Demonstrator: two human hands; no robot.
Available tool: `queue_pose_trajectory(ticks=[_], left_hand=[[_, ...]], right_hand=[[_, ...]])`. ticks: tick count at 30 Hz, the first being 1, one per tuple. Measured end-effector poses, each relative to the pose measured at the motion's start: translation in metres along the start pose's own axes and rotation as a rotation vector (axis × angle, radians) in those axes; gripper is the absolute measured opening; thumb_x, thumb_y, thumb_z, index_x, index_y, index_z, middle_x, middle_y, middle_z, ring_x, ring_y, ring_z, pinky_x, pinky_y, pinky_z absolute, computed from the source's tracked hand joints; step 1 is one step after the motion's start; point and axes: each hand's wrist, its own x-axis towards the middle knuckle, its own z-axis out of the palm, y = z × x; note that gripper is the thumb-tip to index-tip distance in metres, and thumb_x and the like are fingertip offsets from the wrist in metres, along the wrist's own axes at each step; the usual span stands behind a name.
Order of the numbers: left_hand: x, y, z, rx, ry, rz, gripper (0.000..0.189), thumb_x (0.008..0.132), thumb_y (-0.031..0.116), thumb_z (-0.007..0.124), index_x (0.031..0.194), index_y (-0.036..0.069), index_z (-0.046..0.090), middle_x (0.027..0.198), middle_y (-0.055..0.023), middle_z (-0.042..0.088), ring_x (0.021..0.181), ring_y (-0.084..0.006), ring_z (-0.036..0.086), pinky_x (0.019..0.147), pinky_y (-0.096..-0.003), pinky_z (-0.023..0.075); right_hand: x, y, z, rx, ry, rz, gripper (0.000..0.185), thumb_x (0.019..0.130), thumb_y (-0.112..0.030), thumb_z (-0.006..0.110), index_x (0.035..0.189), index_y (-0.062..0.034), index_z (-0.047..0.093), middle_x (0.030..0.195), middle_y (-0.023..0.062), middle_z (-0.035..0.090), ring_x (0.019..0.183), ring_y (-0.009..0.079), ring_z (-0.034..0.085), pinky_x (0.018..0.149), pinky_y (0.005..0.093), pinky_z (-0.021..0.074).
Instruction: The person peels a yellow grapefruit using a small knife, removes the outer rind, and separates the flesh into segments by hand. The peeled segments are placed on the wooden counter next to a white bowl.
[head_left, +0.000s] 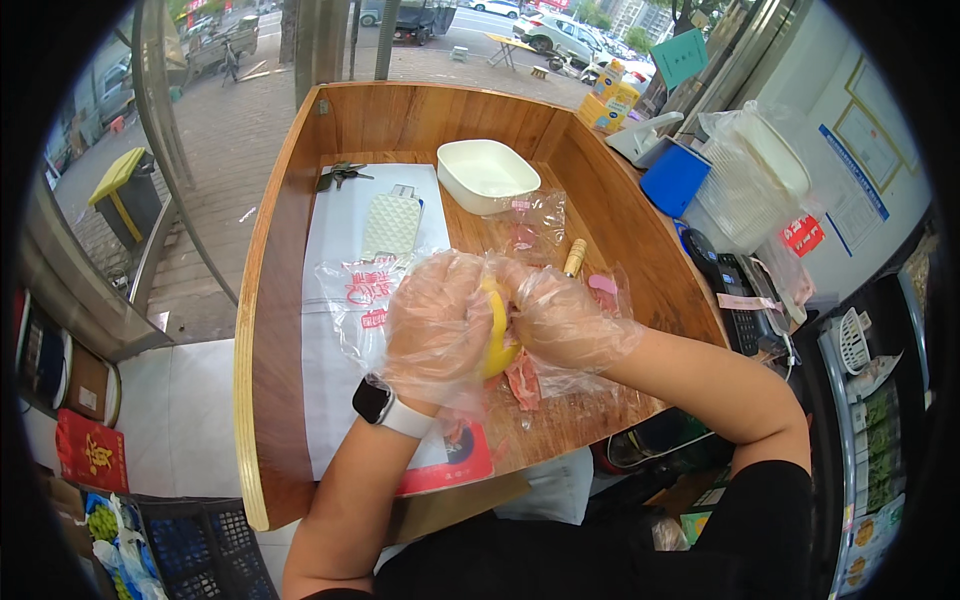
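Observation:
My left hand (439, 322) and my right hand (570, 319), both in clear plastic gloves, are closed around a yellow-skinned fruit or piece of rind (498, 356). My fingers hide most of it. Pinkish scraps of peel or membrane (523, 384) lie on the wooden desktop just below my right hand. Beyond that hand rests a tool with a ringed wooden handle (575, 257); its working end is mostly covered. A clear printed plastic wrapper (352, 296) spreads beside my left hand. Farther back stands a white plastic bowl (471, 193).
Raised wooden sides (274, 300) border the desk. White paper (330, 240) carries a quilted pale case (391, 225) and keys (345, 176). On the right ledge are a blue container (675, 178), a black desk telephone (724, 281) and bagged white plastic containers (739, 176).

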Motion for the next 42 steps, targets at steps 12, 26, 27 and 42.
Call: queue_pose_trajectory(ticks=[12,26,27,42], left_hand=[[-0.003,0.004,-0.015,0.109,-0.087,-0.032,0.040,0.088,0.017,0.067,0.123,-0.002,0.061,0.117,-0.0206,0.064,0.106,-0.0366,0.061,0.096,-0.0428,0.0492],[-0.020,0.039,-0.016,0.642,-0.347,-0.010,0.047,0.087,0.013,0.056,0.125,-0.014,0.050,0.127,-0.0350,0.052,0.116,-0.0509,0.051,0.103,-0.0561,0.0396],[-0.018,0.037,-0.018,0.627,-0.337,0.005,0.045,0.086,0.012,0.056,0.124,-0.013,0.051,0.125,-0.0348,0.053,0.114,-0.0505,0.053,0.100,-0.0553,0.0416],[0.016,0.013,-0.046,0.406,-0.559,-0.055,0.025,0.095,0.008,0.054,0.118,0.001,0.057,0.108,-0.0247,0.063,0.096,-0.0384,0.064,0.084,-0.0429,0.0526]], right_hand=[[-0.019,-0.011,0.001,0.487,0.199,0.051,0.025,0.090,-0.014,0.062,0.112,-0.0055,0.070,0.087,0.0167,0.071,0.078,0.0304,0.068,0.074,0.0378,0.0538],[-0.006,-0.012,0.071,0.424,0.769,-0.304,0.030,0.088,-0.006,0.068,0.117,-0.0006,0.066,0.111,0.0191,0.069,0.103,0.0342,0.066,0.093,0.0389,0.0519],[-0.007,-0.012,0.073,0.326,0.805,-0.342,0.031,0.088,-0.006,0.068,0.118,-0.0008,0.066,0.112,0.0195,0.069,0.104,0.0344,0.067,0.093,0.0391,0.0522],[-0.007,0.006,0.074,0.390,0.804,-0.474,0.037,0.080,-0.006,0.068,0.116,-0.0010,0.065,0.114,0.0187,0.068,0.106,0.0366,0.067,0.091,0.0412,0.0553]])
